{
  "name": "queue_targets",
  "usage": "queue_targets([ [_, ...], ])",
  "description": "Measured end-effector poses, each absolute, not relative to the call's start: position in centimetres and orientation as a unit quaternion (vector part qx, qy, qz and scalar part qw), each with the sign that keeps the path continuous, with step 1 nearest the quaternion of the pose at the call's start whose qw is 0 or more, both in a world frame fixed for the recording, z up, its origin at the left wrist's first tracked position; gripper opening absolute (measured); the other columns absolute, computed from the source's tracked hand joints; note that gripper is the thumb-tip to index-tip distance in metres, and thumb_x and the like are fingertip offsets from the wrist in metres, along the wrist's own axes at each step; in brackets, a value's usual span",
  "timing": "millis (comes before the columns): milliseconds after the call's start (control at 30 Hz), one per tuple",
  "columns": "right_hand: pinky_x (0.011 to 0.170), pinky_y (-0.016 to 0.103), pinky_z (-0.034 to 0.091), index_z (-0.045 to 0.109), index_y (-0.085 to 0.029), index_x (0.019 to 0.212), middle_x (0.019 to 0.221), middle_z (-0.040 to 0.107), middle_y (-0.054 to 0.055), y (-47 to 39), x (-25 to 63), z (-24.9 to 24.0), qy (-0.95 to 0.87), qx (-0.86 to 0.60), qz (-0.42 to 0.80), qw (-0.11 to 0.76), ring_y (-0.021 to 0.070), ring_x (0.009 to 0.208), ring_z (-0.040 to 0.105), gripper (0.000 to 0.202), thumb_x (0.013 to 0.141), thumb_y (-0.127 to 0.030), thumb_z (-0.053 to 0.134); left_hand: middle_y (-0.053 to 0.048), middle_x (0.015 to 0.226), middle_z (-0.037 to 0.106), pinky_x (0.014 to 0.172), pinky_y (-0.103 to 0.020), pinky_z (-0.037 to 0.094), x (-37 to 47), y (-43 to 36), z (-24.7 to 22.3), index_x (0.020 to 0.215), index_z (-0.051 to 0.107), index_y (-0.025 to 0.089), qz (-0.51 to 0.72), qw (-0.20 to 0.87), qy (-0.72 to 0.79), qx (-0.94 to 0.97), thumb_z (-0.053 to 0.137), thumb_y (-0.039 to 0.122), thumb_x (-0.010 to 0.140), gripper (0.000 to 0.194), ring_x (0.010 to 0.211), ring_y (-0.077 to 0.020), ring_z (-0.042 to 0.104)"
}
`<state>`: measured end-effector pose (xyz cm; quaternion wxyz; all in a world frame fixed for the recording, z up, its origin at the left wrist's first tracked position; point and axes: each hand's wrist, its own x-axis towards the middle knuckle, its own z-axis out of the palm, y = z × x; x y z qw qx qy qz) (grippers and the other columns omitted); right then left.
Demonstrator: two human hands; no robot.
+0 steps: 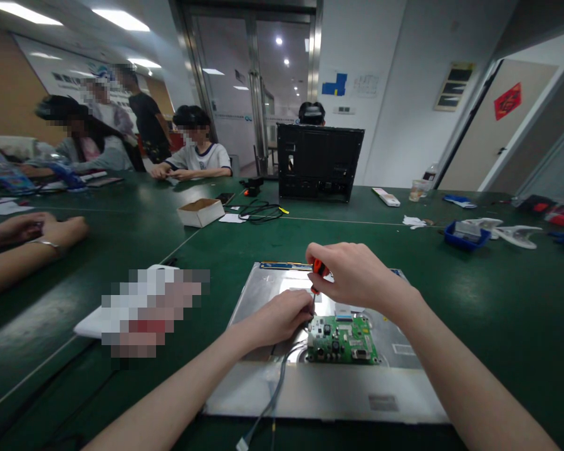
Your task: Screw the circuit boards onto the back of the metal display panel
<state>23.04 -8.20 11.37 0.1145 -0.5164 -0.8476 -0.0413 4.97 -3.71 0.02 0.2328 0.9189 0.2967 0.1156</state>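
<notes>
A flat silver display panel (319, 394) lies on the green table in front of me. On it sits a green circuit board (341, 341), with a grey cable (281, 379) running from its left side toward the near edge. My right hand (350, 272) is wrapped round the orange and black handle of a screwdriver (318, 268), held upright. Its shaft points down at the board's upper left corner. Close to the tip, my left hand (286, 316) has its fingers pinched together; what they hold, if anything, is hidden.
A blue tray (467, 235) stands at the right, near white plastic pieces (517, 233). Farther back are a white box (200, 212), black cables (263, 212) and an upright black monitor housing (320, 161). Another person's hands (59, 232) rest at the left. Several people are around the table.
</notes>
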Motion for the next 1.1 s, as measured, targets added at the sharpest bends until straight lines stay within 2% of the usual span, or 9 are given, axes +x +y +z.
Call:
queue_targets([
  [233,0.054,0.028,0.017,0.062,-0.021,0.098,0.077,0.070,0.003,-8.02,23.04,11.27,-0.844,-0.521,-0.065,0.110,0.0139,0.061,0.051,0.014,0.090,-0.030,0.056,-0.005,0.089,0.065,0.074,-0.030,0.045,4.87,-3.73,0.22,0.088,0.058,0.018,0.114,0.241,0.294,0.918,0.050,0.014,0.090,0.009,0.082,-0.0205,0.059],
  [567,0.056,0.027,0.023,0.059,-0.020,0.099,0.088,0.073,0.003,-8.33,23.22,11.38,-0.860,-0.494,-0.019,0.127,0.0144,0.069,0.057,0.015,0.084,-0.019,0.058,-0.005,0.090,0.065,0.075,-0.030,0.045,4.93,-3.47,-0.23,0.087,0.059,0.018,0.114,0.242,0.291,0.919,0.053,0.014,0.092,0.009,0.083,-0.0208,0.060],
  [967,0.055,0.027,0.021,0.057,-0.021,0.095,0.084,0.071,0.001,-8.28,23.15,11.32,-0.860,-0.495,-0.025,0.121,0.0135,0.067,0.055,0.011,0.084,-0.020,0.059,-0.005,0.093,0.067,0.078,-0.032,0.046,4.87,-3.39,-0.31,0.089,0.062,0.017,0.118,0.259,0.288,0.914,0.052,0.015,0.092,0.011,0.087,-0.0224,0.062],
  [1100,0.054,0.027,0.020,0.059,-0.021,0.096,0.082,0.071,0.002,-8.14,23.00,11.20,-0.855,-0.504,-0.048,0.111,0.0138,0.064,0.053,0.011,0.086,-0.026,0.059,-0.005,0.091,0.067,0.077,-0.031,0.046,4.89,-3.54,-0.08,0.089,0.061,0.017,0.123,0.260,0.286,0.914,0.052,0.013,0.092,0.010,0.085,-0.0210,0.061],
])
